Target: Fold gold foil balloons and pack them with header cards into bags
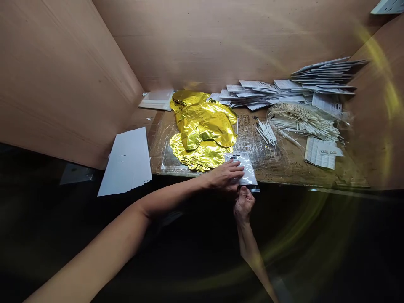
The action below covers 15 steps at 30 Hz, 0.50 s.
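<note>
A clear plastic bag (248, 171) with a printed paper inside lies at the front edge of the work surface, overhanging it a little. My left hand (225, 174) rests on the bag's left part, fingers stretched out across it. Below, at the bag's near edge, my right hand (244, 205) is closed with the thumb on top, gripping that edge. Just beyond my left hand are shiny gold foil balloons (208, 122), flat and piled on each other, partly over the bag's far left side.
White cards (126, 162) overhang the front edge at left. Folded printed papers (261, 93) line the back wall. At right are loose white sticks (267, 132), a bag of white sticks (304, 120) and a sheet of labels (320, 153). Wooden panels enclose the sides.
</note>
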### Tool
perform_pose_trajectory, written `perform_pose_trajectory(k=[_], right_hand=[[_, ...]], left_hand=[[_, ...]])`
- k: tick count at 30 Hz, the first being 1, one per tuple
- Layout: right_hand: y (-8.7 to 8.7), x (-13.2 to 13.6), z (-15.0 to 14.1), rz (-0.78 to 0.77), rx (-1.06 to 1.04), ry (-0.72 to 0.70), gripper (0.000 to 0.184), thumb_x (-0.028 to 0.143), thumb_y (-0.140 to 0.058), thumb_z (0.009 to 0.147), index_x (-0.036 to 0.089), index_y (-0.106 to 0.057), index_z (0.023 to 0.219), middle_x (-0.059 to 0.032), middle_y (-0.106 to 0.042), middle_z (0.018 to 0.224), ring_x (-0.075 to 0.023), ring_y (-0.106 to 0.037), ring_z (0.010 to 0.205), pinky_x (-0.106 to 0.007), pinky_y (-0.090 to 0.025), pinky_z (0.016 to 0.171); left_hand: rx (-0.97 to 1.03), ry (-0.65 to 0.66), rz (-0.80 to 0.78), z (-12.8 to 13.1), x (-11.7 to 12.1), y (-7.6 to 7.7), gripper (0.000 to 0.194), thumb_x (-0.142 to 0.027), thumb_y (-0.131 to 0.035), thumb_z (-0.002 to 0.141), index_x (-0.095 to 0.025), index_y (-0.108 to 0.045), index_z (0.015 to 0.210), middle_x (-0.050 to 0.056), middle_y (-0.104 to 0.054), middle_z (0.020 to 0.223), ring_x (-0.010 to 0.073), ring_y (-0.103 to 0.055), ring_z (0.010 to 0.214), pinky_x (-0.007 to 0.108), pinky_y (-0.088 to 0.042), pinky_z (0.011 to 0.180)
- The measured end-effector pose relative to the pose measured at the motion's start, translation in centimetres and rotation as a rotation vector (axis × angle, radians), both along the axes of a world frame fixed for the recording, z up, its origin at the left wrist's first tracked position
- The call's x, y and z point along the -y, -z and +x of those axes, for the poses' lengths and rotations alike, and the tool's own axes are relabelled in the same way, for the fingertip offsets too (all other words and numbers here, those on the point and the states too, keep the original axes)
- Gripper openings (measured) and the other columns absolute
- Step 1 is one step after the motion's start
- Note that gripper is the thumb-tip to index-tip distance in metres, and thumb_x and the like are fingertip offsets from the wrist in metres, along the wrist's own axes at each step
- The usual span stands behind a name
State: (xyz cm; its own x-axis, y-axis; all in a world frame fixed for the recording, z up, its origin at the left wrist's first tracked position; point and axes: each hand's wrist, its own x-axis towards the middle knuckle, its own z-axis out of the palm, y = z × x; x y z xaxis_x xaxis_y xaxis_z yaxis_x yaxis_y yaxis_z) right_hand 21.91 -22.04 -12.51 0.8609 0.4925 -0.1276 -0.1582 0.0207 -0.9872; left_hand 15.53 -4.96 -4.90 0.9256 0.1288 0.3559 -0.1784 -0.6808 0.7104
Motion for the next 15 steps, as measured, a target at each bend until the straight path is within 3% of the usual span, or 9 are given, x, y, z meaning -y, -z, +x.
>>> perform_pose_trajectory(k=[3,7,10,13,15], right_hand=[[-0.1,-0.2,0.1,-0.056,0.038,-0.027,0.063,0.077,-0.066,0.087,0.024,-0.044,0.062,0.0088,-0.038,0.053,-0.0083,-0.029,0.049,-0.025,-0.026,0.049],[-1.8,0.5,2.0,-0.142,0.117,-0.034,0.058,0.071,-0.069,0.089,0.022,-0.05,0.064,0.0083,-0.039,0.053,-0.0096,-0.031,0.05,-0.026,-0.027,0.05],[-4.6,0.3,4.3,-0.212,0.454,-0.02,0.042,0.054,-0.066,0.098,0.02,-0.062,0.074,0.0032,-0.052,0.065,-0.0143,-0.046,0.062,-0.028,-0.04,0.064],[-7.4,-1.5,6.2,-0.318,0.917,-0.292,0.026,0.034,-0.054,0.104,0.021,-0.076,0.1,-0.0058,-0.067,0.091,-0.0212,-0.06,0.083,-0.032,-0.046,0.08],[-8.7,-2.7,7.1,-0.427,1.109,-0.507,0.028,0.026,-0.051,0.104,0.023,-0.078,0.112,-0.0084,-0.068,0.103,-0.0222,-0.062,0.087,-0.032,-0.045,0.077]], left_hand=[[-0.033,-0.033,0.052,0.4,-0.1,-0.1,0.032,-0.023,-0.075,0.076,-0.025,-0.079,0.108,0.018,-0.073,0.131,0.0402,-0.055,0.14,0.055,-0.032,0.125],[-0.123,0.024,-0.02,1.7,-2.1,-0.8,0.021,-0.027,-0.078,0.076,-0.026,-0.078,0.096,0.013,-0.073,0.132,0.0393,-0.051,0.144,0.054,-0.022,0.128],[-0.119,0.074,-0.049,3.2,-4.6,-1.3,0.004,-0.028,-0.073,0.085,-0.025,-0.075,0.085,0.012,-0.075,0.122,0.0361,-0.056,0.138,0.051,-0.023,0.126],[-0.102,0.111,0.006,4.6,-6.8,-1.4,0.009,-0.026,-0.069,0.089,-0.023,-0.073,0.082,0.01,-0.076,0.114,0.0311,-0.059,0.13,0.044,-0.028,0.122],[-0.132,0.12,0.085,5.3,-7.6,-1.3,0.01,-0.027,-0.065,0.092,-0.024,-0.074,0.088,0.009,-0.075,0.118,0.0285,-0.058,0.13,0.042,-0.029,0.12]])
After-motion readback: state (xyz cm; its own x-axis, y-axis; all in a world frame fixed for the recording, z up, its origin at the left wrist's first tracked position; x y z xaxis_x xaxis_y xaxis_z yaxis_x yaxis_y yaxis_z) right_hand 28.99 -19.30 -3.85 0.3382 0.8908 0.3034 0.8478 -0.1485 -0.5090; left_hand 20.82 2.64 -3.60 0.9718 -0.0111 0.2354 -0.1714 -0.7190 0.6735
